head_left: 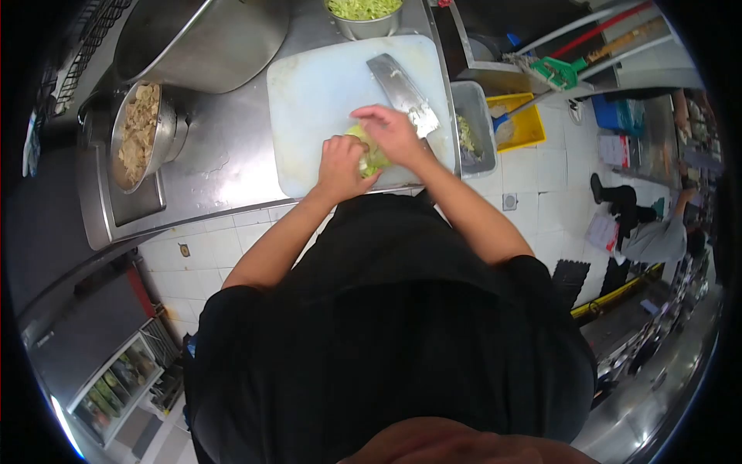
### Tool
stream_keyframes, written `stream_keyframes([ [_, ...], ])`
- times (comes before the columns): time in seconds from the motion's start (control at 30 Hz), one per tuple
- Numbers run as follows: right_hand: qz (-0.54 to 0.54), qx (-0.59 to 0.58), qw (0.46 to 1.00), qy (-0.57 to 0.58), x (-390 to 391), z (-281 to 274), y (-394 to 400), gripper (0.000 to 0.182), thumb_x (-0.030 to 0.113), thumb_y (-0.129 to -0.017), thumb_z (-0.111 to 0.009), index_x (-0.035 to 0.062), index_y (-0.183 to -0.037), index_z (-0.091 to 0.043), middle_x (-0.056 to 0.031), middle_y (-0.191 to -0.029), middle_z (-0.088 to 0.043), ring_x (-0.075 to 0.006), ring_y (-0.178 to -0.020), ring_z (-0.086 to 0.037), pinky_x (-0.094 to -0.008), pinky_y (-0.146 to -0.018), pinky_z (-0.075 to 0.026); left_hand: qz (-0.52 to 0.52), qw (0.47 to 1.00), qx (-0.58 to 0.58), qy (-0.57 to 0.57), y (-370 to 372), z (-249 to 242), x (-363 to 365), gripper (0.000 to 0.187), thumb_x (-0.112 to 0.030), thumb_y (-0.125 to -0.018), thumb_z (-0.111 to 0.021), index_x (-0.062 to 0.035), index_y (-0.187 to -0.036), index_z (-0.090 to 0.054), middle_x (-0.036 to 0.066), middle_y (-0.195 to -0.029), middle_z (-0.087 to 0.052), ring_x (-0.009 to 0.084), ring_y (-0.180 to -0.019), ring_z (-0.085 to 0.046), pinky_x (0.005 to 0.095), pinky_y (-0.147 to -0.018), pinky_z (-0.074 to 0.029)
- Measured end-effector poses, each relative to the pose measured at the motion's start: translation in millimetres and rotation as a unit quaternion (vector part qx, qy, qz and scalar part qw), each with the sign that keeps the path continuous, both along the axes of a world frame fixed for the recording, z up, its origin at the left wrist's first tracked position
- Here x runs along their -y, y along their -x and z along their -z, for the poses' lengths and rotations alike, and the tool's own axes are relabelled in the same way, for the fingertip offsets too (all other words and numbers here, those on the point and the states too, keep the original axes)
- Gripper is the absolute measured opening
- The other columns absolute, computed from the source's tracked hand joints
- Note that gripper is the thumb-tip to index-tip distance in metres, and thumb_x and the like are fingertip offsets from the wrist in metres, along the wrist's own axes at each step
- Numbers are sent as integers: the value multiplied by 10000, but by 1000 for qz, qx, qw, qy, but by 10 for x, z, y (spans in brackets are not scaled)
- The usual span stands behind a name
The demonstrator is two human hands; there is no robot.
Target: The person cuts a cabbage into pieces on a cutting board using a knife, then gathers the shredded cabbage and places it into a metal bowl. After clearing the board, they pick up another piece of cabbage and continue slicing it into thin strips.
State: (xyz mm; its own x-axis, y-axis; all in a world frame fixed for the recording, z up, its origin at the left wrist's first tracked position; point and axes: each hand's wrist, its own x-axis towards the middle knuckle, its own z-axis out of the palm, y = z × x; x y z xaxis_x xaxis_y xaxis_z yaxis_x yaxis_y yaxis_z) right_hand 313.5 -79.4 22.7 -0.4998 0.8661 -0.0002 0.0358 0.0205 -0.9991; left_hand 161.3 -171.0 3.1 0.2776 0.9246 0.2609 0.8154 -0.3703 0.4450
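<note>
- Steel counter (224, 166): long worktop carrying everything below; white tiled floor beside it.
- Large steel pot (205, 39): at the far left of the counter, interior not visible.
- White cutting board (325, 93): lies flat at the counter's near edge, under both hands.
- Grey bin (473, 124): just right of the board, with green scraps inside.
- Steel bowl of pale food (141, 131): left of the board, tilted toward the camera.
- Bowl of shredded greens (363, 11): at the board's far edge, partly cut off by the frame.
- Cleaver (402, 93): rests flat on the board, blade pointing away (no hand on it).
- Right hand (394, 135): fingers curled loosely over the cabbage piece, touching its top.
- Left hand (340, 166): closed around the near side of the cabbage piece, gripping it.
- Cabbage piece (372, 158): pale green, on the board's near edge between both hands, mostly covered.
</note>
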Motion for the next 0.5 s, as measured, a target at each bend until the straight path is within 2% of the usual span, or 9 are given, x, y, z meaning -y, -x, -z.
stream_keyframes([
  [0.03, 9, -1, 1000, 4, -25, -13, -123, 252, 114, -833, -610, 58, -1068, -685, -107, -1053, -700, -222, -932, -668, -314, -860, -514, 0, 998, 56, 2, 16, -40, 44, 644, -261, -587, -842, -77, -1120, -531, 123, -1167, -505, 343, -1163, -437, 448, -891, -356],
  [0.07, 29, -1, 1000, 0, -48, -28, -252, 281, 101, -826, -615, 56, -1098, -672, -113, -1050, -700, -218, -939, -667, -312, -863, -515, -1, 998, 62, 16, 32, -86, 102, 653, -160, -568, -841, -63, -1122, -510, 136, -1181, -494, 355, -1195, -425, 457, -936, -353],
  [0.13, 51, -1, 999, -4, -7, -72, -429, 313, 88, -819, -621, 53, -1128, -660, -120, -1047, -701, -214, -947, -665, -310, -865, -517, -5, 997, 75, 22, 75, -110, 132, 655, -132, -562, -833, -60, -1127, -508, 142, -1203, -487, 364, -1201, -423, 462, -966, -350],
  [0.2, -12, 163, 987, 6, 68, -120, -519, 399, 75, -791, -632, 64, -1190, -623, -144, -1125, -663, -249, -1017, -644, -336, -906, -507, -19, 992, 109, 59, 150, -79, 110, 664, -47, -544, -804, -50, -1136, -504, 161, -1254, -487, 382, -1212, -439, 452, -1037, -361],
  [0.23, -9, 161, 987, 5, 130, -127, -511, 399, 75, -791, -632, 64, -1190, -623, -144, -1125, -663, -249, -1017, -644, -336, -906, -507, -15, 992, 108, 57, 190, -46, 104, 664, -47, -544, -804, -50, -1136, -504, 161, -1254, -487, 382, -1212, -439, 452, -1037, -361],
  [0.3, -67, 232, 967, -81, 258, -92, -464, 526, 18, -772, -608, 86, -1291, -555, -131, -1196, -607, -236, -1062, -610, -328, -917, -490, 4, 994, 104, 46, 232, -34, 80, 667, -32, -548, -792, -41, -1153, -512, 171, -1252, -517, 365, -1183, -492, 418, -990, -429],
  [0.33, -83, 253, 960, -89, 290, -65, -447, 602, 23, -758, -603, 118, -1345, -509, -145, -1246, -565, -263, -1100, -588, -345, -916, -491, 7, 994, 102, 46, 232, -52, 76, 667, -32, -548, -792, -41, -1153, -512, 171, -1252, -517, 365, -1183, -492, 418, -990, -429],
  [0.43, -49, 212, 973, -82, 389, -100, -433, 616, 41, -754, -608, 116, -1355, -499, -145, -1249, -568, -258, -1100, -590, -347, -911, -492, -31, 987, 143, 66, 258, -209, -9, 657, -28, -579, -777, -21, -1185, -524, 168, -1177, -588, 323, -1090, -582, 378, -943, -471],
  [0.5, -49, 219, 971, -79, 388, -209, -459, 608, 52, -757, -612, 104, -1352, -501, -148, -1234, -578, -263, -1086, -597, -352, -910, -492, -118, 944, 216, 217, 309, -368, -103, 621, -55, -640, -773, -6, -1210, -532, 142, -1086, -640, 251, -1004, -628, 344, -922, -477],
])
